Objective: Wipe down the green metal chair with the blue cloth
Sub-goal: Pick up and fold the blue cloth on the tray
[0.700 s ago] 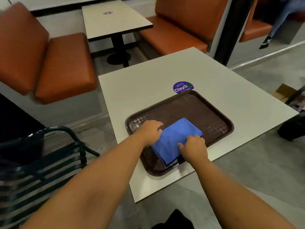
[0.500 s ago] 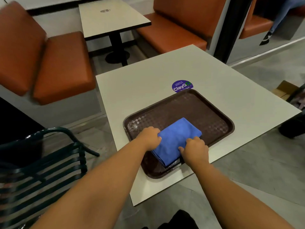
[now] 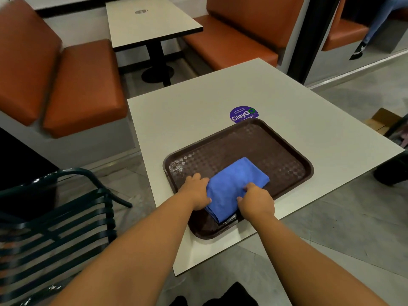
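A folded blue cloth (image 3: 234,184) lies on a dark brown tray (image 3: 287,149) on the white table (image 3: 198,120). My left hand (image 3: 195,192) grips the cloth's left edge with curled fingers. My right hand (image 3: 256,202) grips its near right edge, fingers curled into the fabric. The green metal chair (image 3: 55,221), with slatted seat and curved armrest, stands at the lower left beside the table, apart from both hands.
Orange padded benches (image 3: 84,85) line the back and left. A second white table (image 3: 150,21) stands behind. A purple sticker (image 3: 242,113) sits on the table past the tray. A person's leg shows at the top right, and a cardboard box (image 3: 382,119) at the right.
Both hands have tightened on the cloth's edges and bunched it slightly. The view has shifted a little; cloth and tray stay in place.
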Motion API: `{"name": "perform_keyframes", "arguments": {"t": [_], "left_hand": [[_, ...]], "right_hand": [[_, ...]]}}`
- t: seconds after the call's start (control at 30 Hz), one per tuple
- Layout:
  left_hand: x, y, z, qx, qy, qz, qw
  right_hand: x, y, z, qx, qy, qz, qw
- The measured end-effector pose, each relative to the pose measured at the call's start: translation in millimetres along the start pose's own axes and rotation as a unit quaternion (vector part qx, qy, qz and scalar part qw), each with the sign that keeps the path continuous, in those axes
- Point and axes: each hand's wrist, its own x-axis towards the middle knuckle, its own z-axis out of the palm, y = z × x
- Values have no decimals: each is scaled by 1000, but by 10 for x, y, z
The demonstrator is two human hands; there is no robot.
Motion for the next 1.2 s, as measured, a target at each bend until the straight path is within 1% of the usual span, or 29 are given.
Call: {"name": "perform_keyframes", "arguments": {"t": [0.13, 0.27, 0.37, 0.47, 0.6, 0.67, 0.73, 0.8, 0.9, 1.0, 1.07, 1.13, 1.2], "left_hand": [[10, -11, 15, 6, 6, -13, 1000], [97, 24, -62, 27, 37, -11, 999], [174, 79, -79, 24, 39, -8, 999], [233, 137, -57, 7, 50, -10, 999], [289, 216, -43, -17, 66, -18, 998], [304, 248, -60, -50, 66, -4, 997], [310, 275, -73, -111, 60, 15, 992], [312, 299, -73, -178, 56, 17, 982], [300, 328, -92, -317, 33, -39, 947], [284, 325, -139, -441, 15, -84, 893], [244, 314, -184, -537, -4, -107, 837], [204, 286, -208, -615, -36, -121, 779], [167, 242, -238, -679, -75, -109, 722]], "right_hand": [[-19, -14, 16, -13, -2, -11, 1000], [24, -53, -28, -28, -9, -5, 1000], [41, -58, -50, -1, -5, 9, 1000], [-11, -57, -17, 38, 22, 21, 999], [-57, -35, -4, 32, 25, 29, 999], [-21, -20, -20, 28, 8, 31, 999], [30, -8, -47, 31, -9, 29, 999], [63, -4, -91, 71, -17, 30, 997], [91, -31, -175, 168, -14, 10, 986], [91, -111, -317, 232, 1, -29, 972], [87, -180, -448, 275, 4, -51, 960], [72, -243, -587, 329, -15, -71, 942], [48, -283, -713, 370, -44, -101, 923]]}}
